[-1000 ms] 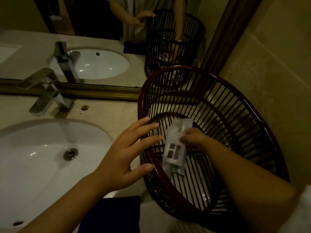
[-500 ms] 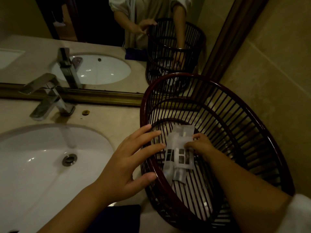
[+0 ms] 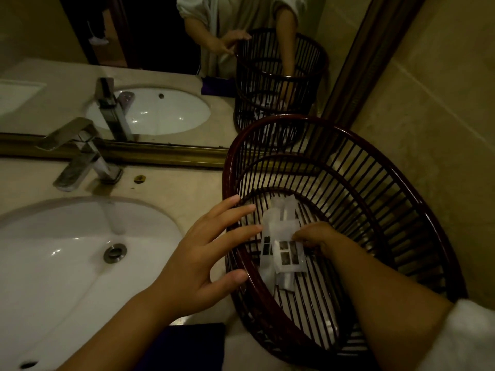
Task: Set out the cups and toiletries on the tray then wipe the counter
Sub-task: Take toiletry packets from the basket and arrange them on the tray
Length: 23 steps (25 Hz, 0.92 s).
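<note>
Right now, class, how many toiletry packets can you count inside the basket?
2 show: one packet pinched by the right hand, another packet partly beneath it nearer the left wall of the basket. More may be hidden.

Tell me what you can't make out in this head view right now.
- Print on the toiletry packets: too small and dim.
- How many packets the right hand pinches: overlapping.
- Basket floor near the camera: hidden by the right forearm.
- Dark cloth: cut off by the bottom edge.

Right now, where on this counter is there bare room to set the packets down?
Bare counter lies between the faucet, the sink rim and the basket. The front edge is crowded: left hand against the basket wall, dark cloth below. Right hand holds the packets inside the basket.
</note>
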Each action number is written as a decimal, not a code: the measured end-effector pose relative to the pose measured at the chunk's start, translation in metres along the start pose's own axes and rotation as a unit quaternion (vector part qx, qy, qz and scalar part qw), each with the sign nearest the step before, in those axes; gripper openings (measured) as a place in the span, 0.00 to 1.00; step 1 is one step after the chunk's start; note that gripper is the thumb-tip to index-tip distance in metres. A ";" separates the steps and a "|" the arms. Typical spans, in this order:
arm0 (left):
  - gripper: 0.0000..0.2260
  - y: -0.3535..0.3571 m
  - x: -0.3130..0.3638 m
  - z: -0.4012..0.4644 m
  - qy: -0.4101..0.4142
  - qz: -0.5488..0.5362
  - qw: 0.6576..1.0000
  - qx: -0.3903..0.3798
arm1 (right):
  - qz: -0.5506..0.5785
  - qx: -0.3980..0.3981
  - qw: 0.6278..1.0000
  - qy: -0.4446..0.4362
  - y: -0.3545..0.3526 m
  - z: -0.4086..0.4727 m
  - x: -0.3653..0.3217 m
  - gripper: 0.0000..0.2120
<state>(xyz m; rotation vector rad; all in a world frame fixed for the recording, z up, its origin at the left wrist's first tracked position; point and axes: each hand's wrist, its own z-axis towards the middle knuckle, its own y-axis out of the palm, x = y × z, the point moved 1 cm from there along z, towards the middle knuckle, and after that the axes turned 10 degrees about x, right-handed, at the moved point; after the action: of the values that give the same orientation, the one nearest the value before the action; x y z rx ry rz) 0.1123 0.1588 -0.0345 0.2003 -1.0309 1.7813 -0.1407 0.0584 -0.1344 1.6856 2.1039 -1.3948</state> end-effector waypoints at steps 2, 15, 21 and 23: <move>0.24 0.000 0.001 0.000 -0.004 -0.003 1.000 -0.004 | -0.019 0.004 1.000 -0.005 0.001 -0.003 -0.003 0.17; 0.25 -0.008 0.013 0.004 -0.068 -0.061 0.996 0.007 | 0.093 -0.035 0.952 -0.290 -0.083 -0.122 -0.115 0.04; 0.26 -0.034 0.020 0.065 -0.337 -0.287 0.894 0.067 | 0.203 -0.172 0.908 -0.324 -0.086 -0.172 -0.120 0.09; 0.21 -0.037 0.021 0.073 -0.365 -0.353 0.861 0.020 | 0.204 -0.191 0.903 -0.325 -0.080 -0.178 -0.119 0.11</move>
<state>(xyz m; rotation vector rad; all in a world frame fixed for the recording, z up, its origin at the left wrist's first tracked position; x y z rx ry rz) 0.1101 0.1244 0.0424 1.1951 -1.2149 1.0333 -0.0838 0.0996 0.0832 1.1812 1.4268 -1.1060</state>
